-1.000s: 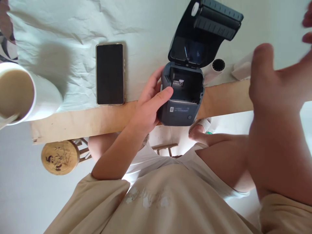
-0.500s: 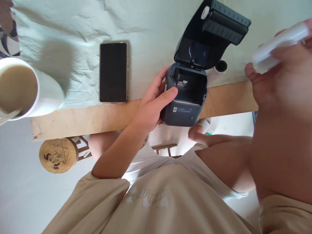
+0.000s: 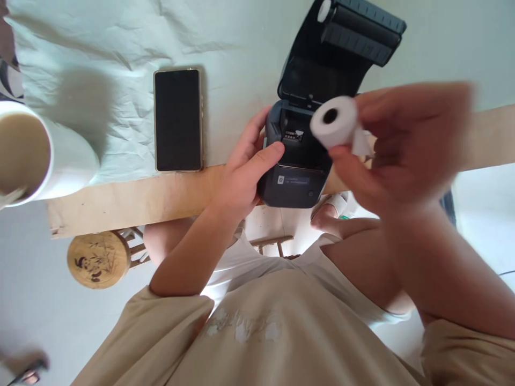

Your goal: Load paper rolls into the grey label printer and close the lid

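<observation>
While the blurred right hand [image 3: 402,145] pinches a white paper roll [image 3: 333,122], hiding part of the dark grey open-lidded printer [image 3: 295,161] at the tabletop's near edge, the left hand [image 3: 245,171] clasps its side.

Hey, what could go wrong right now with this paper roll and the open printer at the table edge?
The printer sits at the table edge, part of its front past it, steadied only by the left hand; a push while loading might tip it off. The paper roll is in the right hand in a fingertip grip, its loose end trailing, so it could slip or unwind. The full cup stands close enough to spill if the table is jolted.
</observation>
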`<action>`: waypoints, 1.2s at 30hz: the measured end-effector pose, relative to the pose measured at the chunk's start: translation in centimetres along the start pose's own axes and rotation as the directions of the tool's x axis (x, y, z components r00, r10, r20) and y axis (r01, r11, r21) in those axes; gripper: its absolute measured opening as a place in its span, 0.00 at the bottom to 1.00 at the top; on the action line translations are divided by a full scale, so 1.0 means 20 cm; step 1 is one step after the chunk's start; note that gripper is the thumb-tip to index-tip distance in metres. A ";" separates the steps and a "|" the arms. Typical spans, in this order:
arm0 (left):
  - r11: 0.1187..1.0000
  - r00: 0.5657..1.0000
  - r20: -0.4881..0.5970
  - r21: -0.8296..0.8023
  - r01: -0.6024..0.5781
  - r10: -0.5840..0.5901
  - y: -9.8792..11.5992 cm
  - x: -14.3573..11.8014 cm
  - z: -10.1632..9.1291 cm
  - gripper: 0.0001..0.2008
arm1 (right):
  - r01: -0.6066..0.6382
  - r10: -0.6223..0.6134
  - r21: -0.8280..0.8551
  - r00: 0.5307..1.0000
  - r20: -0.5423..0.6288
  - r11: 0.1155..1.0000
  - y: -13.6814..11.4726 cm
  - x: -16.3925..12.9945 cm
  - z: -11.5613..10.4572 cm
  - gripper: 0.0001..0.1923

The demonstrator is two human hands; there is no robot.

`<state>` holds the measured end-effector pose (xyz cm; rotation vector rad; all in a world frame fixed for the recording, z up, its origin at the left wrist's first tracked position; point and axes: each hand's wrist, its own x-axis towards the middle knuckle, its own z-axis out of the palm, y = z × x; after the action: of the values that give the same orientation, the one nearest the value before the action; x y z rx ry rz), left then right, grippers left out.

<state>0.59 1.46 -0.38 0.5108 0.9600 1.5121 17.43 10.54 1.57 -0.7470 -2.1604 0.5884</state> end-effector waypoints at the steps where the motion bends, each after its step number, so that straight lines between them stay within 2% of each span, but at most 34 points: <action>1: 1.000 1.000 0.004 0.000 -0.001 0.001 0.00 0.00 0.00 0.18 | 0.100 -0.101 -0.066 0.995 -0.004 0.993 -0.03 0.00 0.02 0.14; 3: 1.000 1.000 0.005 0.006 0.006 -0.006 -0.01 0.01 -0.01 0.18 | 0.239 -0.244 -0.223 0.970 0.005 0.945 -0.06 0.00 0.05 0.14; 5: 1.000 1.000 0.009 0.006 -0.003 0.003 -0.01 0.01 -0.02 0.19 | 0.264 -0.278 -0.344 0.961 0.008 0.901 -0.06 0.01 0.06 0.14; 7: 1.000 1.000 0.001 0.005 -0.018 0.018 -0.01 0.01 -0.02 0.19 | 0.267 -0.294 -0.396 0.956 -0.006 0.878 -0.06 0.02 0.07 0.14; 11: 1.000 1.000 -0.004 0.027 -0.010 0.010 0.00 0.00 0.00 0.18 | 0.260 -0.275 -0.329 0.961 0.002 0.908 -0.05 0.03 0.09 0.14; 14: 0.999 1.000 -0.007 0.026 -0.025 0.025 0.00 0.00 0.01 0.18 | 0.258 -0.257 -0.221 0.966 0.032 0.940 -0.04 0.03 0.09 0.10; 21: 0.998 0.999 0.007 0.024 -0.050 0.050 -0.02 0.01 -0.01 0.20 | 0.411 -0.415 -0.086 0.909 -0.033 0.907 -0.06 0.03 0.05 0.07; 23: 0.998 0.998 0.020 0.025 -0.052 0.051 -0.02 0.02 -0.02 0.21 | 0.445 -0.445 -0.043 0.895 -0.001 0.894 -0.07 0.02 0.05 0.09; 25: 0.996 0.997 0.039 0.057 -0.067 0.065 -0.02 0.02 -0.03 0.23 | 0.447 -0.443 -0.066 0.894 0.068 0.892 -0.07 0.00 0.05 0.07; 28: 0.982 0.995 0.066 0.167 -0.082 0.072 -0.03 0.02 -0.06 0.30 | 0.421 -0.403 -0.094 0.901 0.160 0.902 -0.08 -0.01 0.05 0.06; 29: 0.976 0.994 0.077 0.199 -0.089 0.075 -0.03 0.02 -0.07 0.32 | 0.408 -0.393 -0.086 0.907 0.150 0.909 -0.07 -0.01 0.04 0.08; 31: 0.964 0.993 0.096 0.252 -0.089 0.066 -0.04 0.02 -0.09 0.35 | 0.359 -0.356 -0.074 0.933 0.050 0.930 -0.07 0.00 0.02 0.08; 33: 0.950 0.992 0.104 0.294 -0.104 0.077 -0.04 0.02 -0.10 0.38 | 0.216 -0.226 -0.106 0.971 -0.085 0.971 -0.07 0.02 -0.01 0.05; 36: 0.940 0.989 0.111 0.316 -0.126 0.095 -0.05 0.02 -0.10 0.39 | -0.034 0.025 -0.078 0.992 -0.124 0.996 -0.06 0.03 -0.03 0.19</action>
<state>-0.55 1.30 -2.38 0.8768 1.1268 1.4211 17.11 10.18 2.99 -0.8379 -2.0724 0.4606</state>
